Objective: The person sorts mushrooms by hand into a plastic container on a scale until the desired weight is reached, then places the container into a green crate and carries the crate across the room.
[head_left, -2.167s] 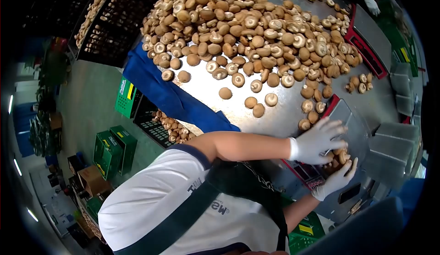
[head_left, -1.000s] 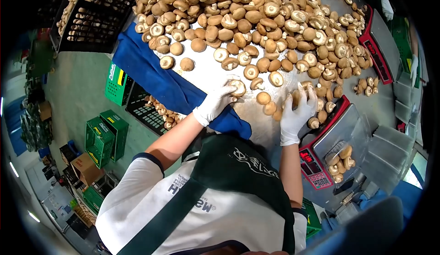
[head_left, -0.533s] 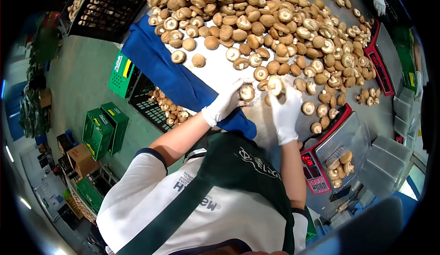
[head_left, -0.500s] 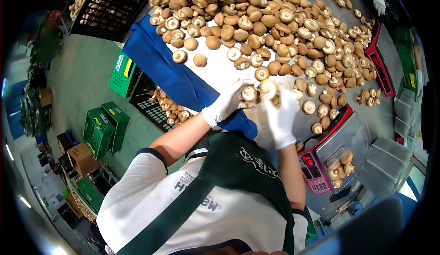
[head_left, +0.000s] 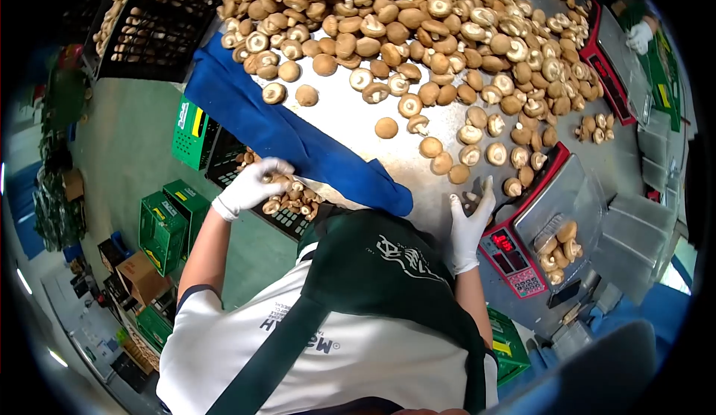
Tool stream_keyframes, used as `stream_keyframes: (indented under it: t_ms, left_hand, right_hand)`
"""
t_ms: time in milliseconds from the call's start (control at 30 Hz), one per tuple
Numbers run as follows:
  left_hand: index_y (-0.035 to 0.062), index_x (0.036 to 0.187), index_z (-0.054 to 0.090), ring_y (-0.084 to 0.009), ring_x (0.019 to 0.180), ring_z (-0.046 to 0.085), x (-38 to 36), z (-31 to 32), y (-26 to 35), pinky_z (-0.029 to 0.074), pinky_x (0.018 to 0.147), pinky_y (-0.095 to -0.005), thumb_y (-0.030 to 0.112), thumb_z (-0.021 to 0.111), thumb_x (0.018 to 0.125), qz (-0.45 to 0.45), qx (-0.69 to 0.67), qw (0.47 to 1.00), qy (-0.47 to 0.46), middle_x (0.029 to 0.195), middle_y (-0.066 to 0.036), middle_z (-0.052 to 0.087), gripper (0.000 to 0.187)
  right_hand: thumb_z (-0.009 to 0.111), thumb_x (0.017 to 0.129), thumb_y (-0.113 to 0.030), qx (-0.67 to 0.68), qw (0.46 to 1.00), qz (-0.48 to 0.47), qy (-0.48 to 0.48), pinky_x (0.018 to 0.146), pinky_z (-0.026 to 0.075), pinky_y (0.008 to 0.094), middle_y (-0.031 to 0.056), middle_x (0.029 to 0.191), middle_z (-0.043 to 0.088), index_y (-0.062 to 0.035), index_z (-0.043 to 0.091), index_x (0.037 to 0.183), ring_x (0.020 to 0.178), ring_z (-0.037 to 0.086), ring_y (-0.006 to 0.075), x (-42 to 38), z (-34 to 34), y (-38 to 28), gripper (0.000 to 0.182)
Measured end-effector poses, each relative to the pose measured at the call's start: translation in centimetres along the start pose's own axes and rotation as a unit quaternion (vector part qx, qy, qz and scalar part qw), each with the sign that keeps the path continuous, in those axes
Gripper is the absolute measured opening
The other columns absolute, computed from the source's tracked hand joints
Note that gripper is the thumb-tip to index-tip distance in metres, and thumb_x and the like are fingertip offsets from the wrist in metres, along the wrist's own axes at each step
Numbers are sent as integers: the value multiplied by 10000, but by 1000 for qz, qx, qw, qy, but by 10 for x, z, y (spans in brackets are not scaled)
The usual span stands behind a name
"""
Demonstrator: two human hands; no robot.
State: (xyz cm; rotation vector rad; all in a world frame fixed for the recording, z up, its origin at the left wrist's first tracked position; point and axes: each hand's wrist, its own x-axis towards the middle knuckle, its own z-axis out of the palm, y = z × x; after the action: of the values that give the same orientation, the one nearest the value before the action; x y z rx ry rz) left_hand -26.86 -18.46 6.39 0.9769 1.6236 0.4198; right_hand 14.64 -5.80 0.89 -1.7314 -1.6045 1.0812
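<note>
My left hand (head_left: 253,187), in a white glove, is over the dark crate (head_left: 222,158) of mushrooms (head_left: 298,197) beside the table. Its fingers and thumb are apart, with crate mushrooms showing just past them. My right hand (head_left: 471,225), also gloved, is at the table's near edge, left of the red scale (head_left: 514,262). Its fingers are spread, and I see nothing held in it. Loose shiitake mushrooms (head_left: 445,163) lie beyond this hand. Between my hands, a blue cloth (head_left: 298,135) runs along the table edge.
A large mushroom heap (head_left: 418,23) covers the far tabletop. Mushrooms in a clear tray (head_left: 556,255) sit on the near scale. A second scale (head_left: 611,72) stands farther right, near another person's gloved hand (head_left: 639,37). Clear trays (head_left: 634,258) and green crates (head_left: 162,228) are around.
My left hand has moved left and down from the table to the crate. My right hand has drawn back towards me and opened. The mushrooms between my hands are gone from there.
</note>
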Motion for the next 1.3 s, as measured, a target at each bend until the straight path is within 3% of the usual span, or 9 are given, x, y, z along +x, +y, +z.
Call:
stream_keyframes:
  t_ms: [67,233,300,533,700,833,1000,1067,1300]
  left_hand:
    - [38,1306,547,-140,1106,534,29,24,32,436,971,-302,168,724,865,60,-134,987,70,1207,-43,581,493]
    - [42,1532,226,-379,1396,320,144,71,63,288,1143,-442,290,868,673,226,183,931,221,1507,-234,327,1101]
    - [56,1539,209,-417,1387,321,170,93,80,297,1138,-467,285,895,625,251,251,911,211,1492,-258,321,1165]
    - [96,1476,373,-405,1212,475,177,141,87,413,1026,-440,56,748,703,323,169,918,156,1258,-223,467,860]
    - [43,1437,421,-298,1291,485,163,153,68,376,1096,-387,-32,695,759,278,35,956,89,1383,-165,501,736]
    - [43,1423,440,-338,1240,514,149,150,79,402,1068,-396,-38,644,733,290,22,953,86,1329,-192,526,725]
    - [57,1412,446,-304,1258,491,118,160,142,382,1080,-386,1,631,733,281,6,959,42,1354,-175,502,705]
    - [40,1449,385,-283,1366,408,113,177,173,309,1151,-394,16,635,756,376,12,926,-1,1454,-156,434,738]
    - [93,1445,416,-328,1242,494,93,299,318,407,1052,-382,86,691,776,528,41,843,-91,1279,-184,490,723]
  right_hand:
    - [770,777,-72,-6,999,28,16,821,459,285,118,1304,424,-27,257,1520,951,494,172,1,3,7,904]
    - [812,705,-83,75,996,7,-38,967,459,350,164,1297,449,33,309,1458,1101,523,250,23,31,4,913]
    - [828,683,-126,-114,990,-82,2,1013,447,404,208,1283,469,0,382,1404,1204,489,360,30,49,6,858]
    - [819,705,-207,-68,992,-60,-88,868,527,413,187,1255,471,-190,452,1438,1045,587,368,46,78,-26,820]
    - [778,721,-216,-112,980,-115,-117,822,538,405,209,1246,448,-243,447,1454,936,623,365,38,73,-25,804]
    - [756,735,-217,-72,982,-113,-132,963,497,407,225,1342,420,-241,486,1427,1193,524,387,25,60,-36,744]
    - [776,721,-125,16,986,-160,-47,1029,452,405,235,1402,403,-169,609,1316,1235,510,400,9,6,-53,620]
    - [786,694,-106,21,983,-182,-13,1043,439,416,245,1401,403,-163,595,1336,1241,499,426,2,-41,-64,672]
    - [795,705,-70,-74,960,-205,177,1126,339,453,200,1459,317,-154,565,1352,1363,357,386,-33,-208,-41,692]
